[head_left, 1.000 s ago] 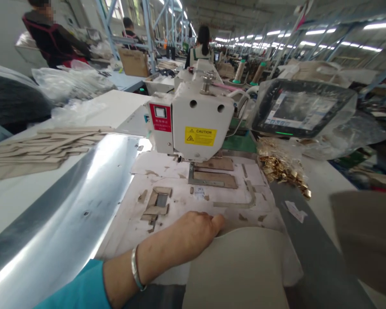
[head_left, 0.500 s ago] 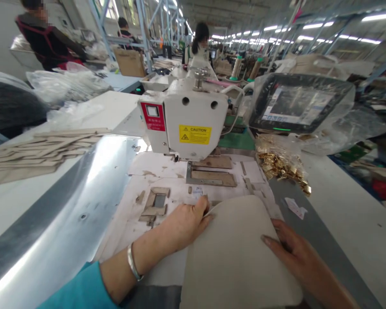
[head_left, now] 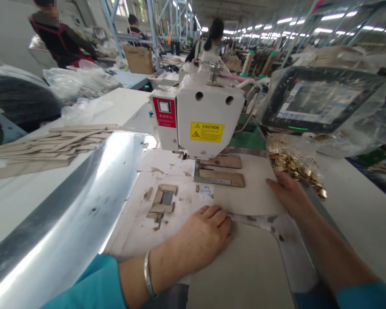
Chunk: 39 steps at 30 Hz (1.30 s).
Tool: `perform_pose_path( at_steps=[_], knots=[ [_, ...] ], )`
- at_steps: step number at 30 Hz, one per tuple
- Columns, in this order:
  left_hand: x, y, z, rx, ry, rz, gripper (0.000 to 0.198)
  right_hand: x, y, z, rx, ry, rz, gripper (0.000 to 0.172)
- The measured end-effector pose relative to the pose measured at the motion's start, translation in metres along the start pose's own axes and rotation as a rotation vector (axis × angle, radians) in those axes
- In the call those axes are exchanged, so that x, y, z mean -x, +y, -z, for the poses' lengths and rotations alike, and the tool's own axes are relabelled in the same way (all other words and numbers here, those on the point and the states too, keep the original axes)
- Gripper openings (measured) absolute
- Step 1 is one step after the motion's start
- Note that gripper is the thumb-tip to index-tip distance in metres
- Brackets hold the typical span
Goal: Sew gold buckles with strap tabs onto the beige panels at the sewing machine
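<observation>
1. A beige panel (head_left: 249, 191) was pictured lying flat on the work plate (head_left: 138, 223) of an industrial sewing machine (head_left: 206, 116), its far edge touching the metal clamp frame (head_left: 219, 176) beneath the machine head.
2. The left hand (head_left: 206, 234) was seen pressed palm down on the panel's near edge, fingers together and flat, clamped on nothing; a silver bangle (head_left: 148, 274) was worn at the wrist.
3. The right hand (head_left: 287, 193) was laid open on the panel's right edge, fingers spread flat, just beside a heap of brass fittings (head_left: 296, 165) in a clear bag.
4. A second, larger beige sheet (head_left: 244, 270) was seen nearer the camera, partly under the left hand.
5. Judged from the picture, the positioning would be done best with both palms kept flat and the pressure even, so that the panel could be slid square against the clamp frame without a crease, and with fingertips held well clear of the needle area.
6. A yellow label reading "CAUTION" (head_left: 207, 131) was shown on the machine's face; the small print on the red plate (head_left: 164, 112) beside it could not be read.
7. A plastic-wrapped touchscreen (head_left: 318, 103) was lit at right, its text too small to read.
8. Stacked tan cut pieces (head_left: 48, 146) were seen at left; other workers were at benches behind.
</observation>
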<state>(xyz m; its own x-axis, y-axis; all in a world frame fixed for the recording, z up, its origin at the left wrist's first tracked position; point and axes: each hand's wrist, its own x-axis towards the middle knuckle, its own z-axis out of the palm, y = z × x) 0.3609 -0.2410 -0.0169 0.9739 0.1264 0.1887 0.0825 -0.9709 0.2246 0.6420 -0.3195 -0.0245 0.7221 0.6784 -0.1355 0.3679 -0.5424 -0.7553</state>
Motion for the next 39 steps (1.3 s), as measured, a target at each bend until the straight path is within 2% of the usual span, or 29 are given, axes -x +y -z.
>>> perform_pose_path(
  at_steps=[3, 6, 10, 15, 20, 24, 27, 30, 33, 39],
  knots=[
    [0.004, 0.000, -0.009, -0.032, 0.026, 0.101, 0.045, -0.022, -0.012, -0.023, 0.064, 0.023, -0.002, 0.036],
    [0.005, -0.003, -0.014, -0.058, 0.008, 0.167, 0.056, -0.036, -0.014, -0.035, 0.146, 0.023, 0.039, 0.035],
    [0.004, -0.005, -0.013, -0.077, 0.014, 0.200, 0.058, -0.046, -0.001, -0.041, 0.091, 0.057, 0.206, 0.029],
    [0.006, -0.005, -0.014, -0.109, 0.049, 0.231, 0.059, -0.056, 0.014, -0.045, 0.095, 0.078, 0.259, 0.029],
    [0.004, -0.010, -0.013, -0.107, 0.047, 0.255, 0.056, -0.058, 0.012, -0.047, 0.172, 0.111, 0.347, 0.030],
    [0.000, -0.018, -0.007, -0.045, 0.004, 0.224, 0.051, -0.038, 0.007, -0.040, 0.283, 0.179, 0.440, 0.038],
    [-0.003, -0.023, -0.005, -0.014, 0.002, 0.206, 0.048, -0.010, 0.009, -0.027, 0.330, 0.222, 0.630, 0.042],
    [-0.005, -0.024, -0.005, -0.011, 0.005, 0.212, 0.047, 0.020, 0.017, -0.014, 0.363, 0.095, 0.807, 0.032],
    [-0.007, -0.024, -0.004, -0.020, -0.001, 0.228, 0.041, 0.044, 0.025, -0.008, 0.416, -0.022, 0.866, 0.025],
    [-0.011, -0.021, 0.000, -0.052, -0.032, 0.251, 0.027, 0.064, 0.026, -0.012, 0.450, -0.044, 0.894, 0.025]
  ],
)
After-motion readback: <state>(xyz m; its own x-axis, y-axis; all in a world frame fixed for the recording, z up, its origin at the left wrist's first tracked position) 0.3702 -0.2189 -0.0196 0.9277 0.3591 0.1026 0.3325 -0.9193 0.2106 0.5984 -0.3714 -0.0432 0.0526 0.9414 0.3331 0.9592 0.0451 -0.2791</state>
